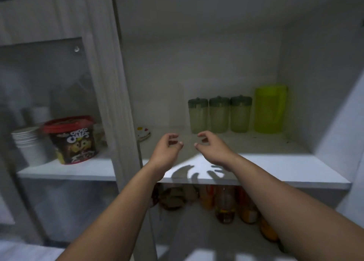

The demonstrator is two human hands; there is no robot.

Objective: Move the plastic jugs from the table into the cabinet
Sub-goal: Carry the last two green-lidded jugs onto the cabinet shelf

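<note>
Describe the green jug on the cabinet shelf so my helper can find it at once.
Look at the open white cabinet shelf above the row of bottles. At its back right stands the translucent lime-green plastic jug, right of three pale jars with dark green lids. It is taller, brighter and lidless.

So there's three small clear plastic jugs [219, 115] with dark green lids standing upright in a tight row at the back of the cabinet shelf [275, 162], basically side by side. Just right of them sits a taller lime-green translucent jug [270, 109], also upright, near the cabinet's right wall.
</note>
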